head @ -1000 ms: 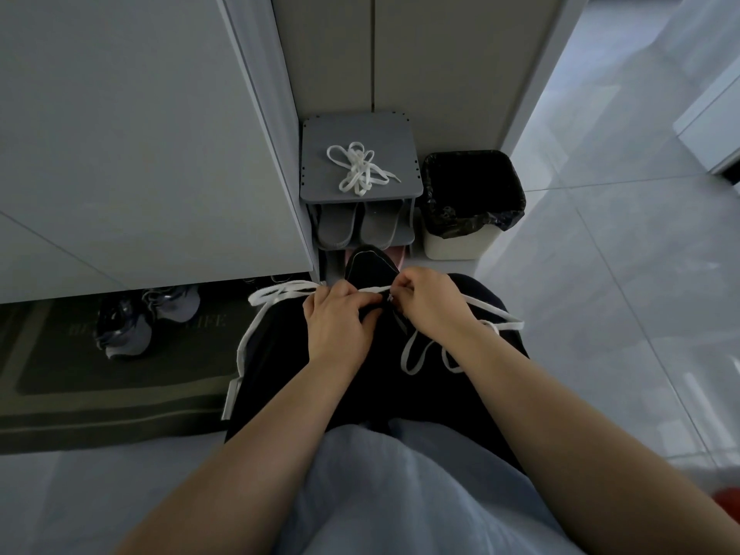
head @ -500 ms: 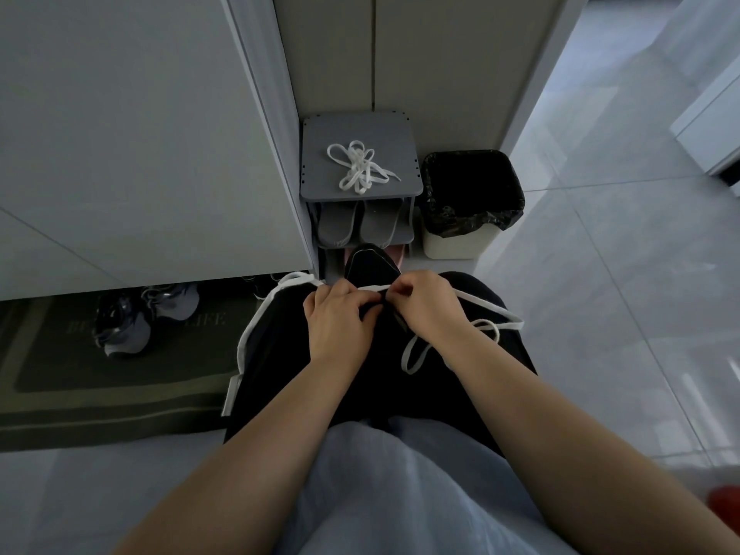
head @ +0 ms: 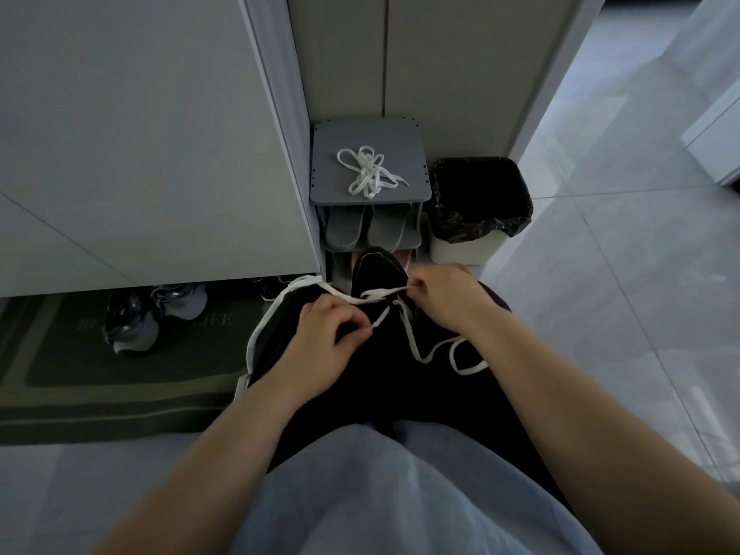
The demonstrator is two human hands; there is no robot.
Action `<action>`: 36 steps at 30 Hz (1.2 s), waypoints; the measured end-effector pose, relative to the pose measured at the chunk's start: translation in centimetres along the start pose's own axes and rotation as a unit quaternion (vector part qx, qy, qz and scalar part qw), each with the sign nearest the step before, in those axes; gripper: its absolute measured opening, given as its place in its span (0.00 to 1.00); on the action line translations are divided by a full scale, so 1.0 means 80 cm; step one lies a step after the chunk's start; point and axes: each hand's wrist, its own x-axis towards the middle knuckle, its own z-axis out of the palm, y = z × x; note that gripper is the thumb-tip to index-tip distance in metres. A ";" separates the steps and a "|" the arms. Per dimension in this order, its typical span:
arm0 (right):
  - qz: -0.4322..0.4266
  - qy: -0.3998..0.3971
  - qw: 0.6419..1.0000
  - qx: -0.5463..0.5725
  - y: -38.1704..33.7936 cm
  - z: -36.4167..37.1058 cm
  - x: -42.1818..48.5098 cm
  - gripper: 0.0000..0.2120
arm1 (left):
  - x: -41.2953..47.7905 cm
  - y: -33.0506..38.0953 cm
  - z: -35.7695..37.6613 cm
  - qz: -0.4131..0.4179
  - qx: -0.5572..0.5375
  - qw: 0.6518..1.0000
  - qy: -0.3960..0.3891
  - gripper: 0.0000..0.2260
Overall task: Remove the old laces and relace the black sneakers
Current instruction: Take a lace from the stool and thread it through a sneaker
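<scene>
— Sneaker [head: 376, 270] first: where do we see it?
— We see it at mid-frame, black, on the lap, toe toward the grey rack [head: 328, 154].
— And our hands?
— Our left hand [head: 324, 346] pinches one end of the white lace [head: 382, 292]. Our right hand [head: 448, 298] pinches another strand just above and to the right. A lace bundle [head: 366, 172] lies on the rack's top.

1. Top [head: 380, 494], 6 o'clock: pale blue-grey, plain, loose fabric.
2. Trousers [head: 380, 390], centre: black, plain.
3. Forearms [head: 224, 442], 7 and 5 o'clock: bare, uncovered by sleeves.
4. Left hand [head: 328, 338] and right hand [head: 448, 298]: bare.
</scene>
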 end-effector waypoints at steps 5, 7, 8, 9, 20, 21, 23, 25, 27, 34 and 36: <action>-0.015 -0.005 0.985 0.171 0.004 -0.050 -0.009 0.06 | -0.012 0.012 -0.046 -0.045 -0.533 0.844 -0.017 0.09; -0.032 -0.014 0.991 0.132 0.007 -0.071 -0.018 0.07 | -0.002 0.023 -0.050 -0.047 -0.603 0.797 -0.005 0.11; -0.033 -0.027 0.992 0.121 0.010 -0.080 -0.023 0.09 | 0.003 0.027 -0.049 -0.058 -0.582 0.811 -0.005 0.11; -0.028 -0.043 0.991 0.121 0.012 -0.090 -0.029 0.11 | 0.009 0.031 -0.046 -0.076 -0.521 0.850 -0.012 0.10; -0.023 0.029 0.967 0.252 0.006 -0.149 -0.081 0.10 | 0.027 0.023 -0.026 -0.003 0.290 0.957 -0.010 0.10; -0.029 0.060 0.963 0.262 0.005 -0.148 -0.081 0.10 | 0.025 0.020 -0.031 -0.016 0.297 0.955 0.000 0.10; -0.040 0.111 0.955 0.273 0.003 -0.148 -0.081 0.12 | 0.020 0.011 -0.043 -0.037 0.298 0.953 0.027 0.14; -0.049 0.145 0.948 0.279 0.003 -0.146 -0.080 0.14 | 0.015 0.003 -0.053 -0.050 0.268 0.961 0.051 0.17; -0.051 0.170 0.941 0.289 0.002 -0.142 -0.079 0.15 | 0.012 0.001 -0.058 -0.055 0.251 0.965 0.041 0.18; -0.034 0.190 0.934 0.299 -0.001 -0.126 -0.082 0.13 | 0.008 0.022 -0.059 0.074 0.074 0.994 -0.025 0.07; -0.028 0.194 0.940 0.278 0.002 -0.120 -0.083 0.11 | 0.002 0.042 -0.072 0.101 -0.177 0.979 0.020 0.13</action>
